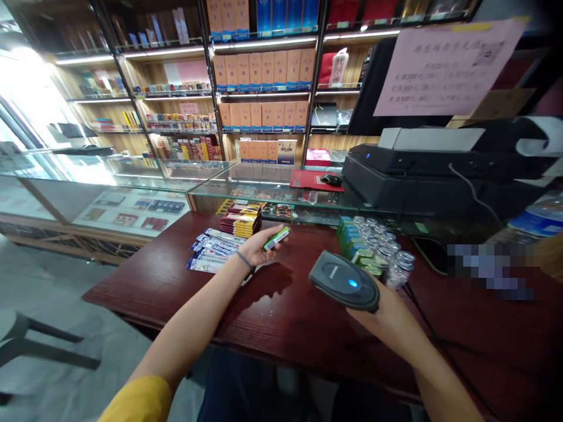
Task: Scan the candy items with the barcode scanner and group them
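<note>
1. The left hand (256, 248) reaches out over the dark red desk (281, 316), palm up, with its fingers curled around a small green pack (277, 238); the pack sticks out to the right of the fingertips.
2. The right hand (383, 316) is closed around a black barcode scanner (345, 280), held near and to the right of the pack, a blue light showing on its top.
3. Blue-and-white packets (214, 248) lie fanned out just left of the left hand, with a stack of red packs (241, 220) beyond them.
4. Green boxes (352, 240) and clear round tubs (387, 253) sit just beyond the scanner.
5. A black printer (440, 167) stands at the far right.
</note>
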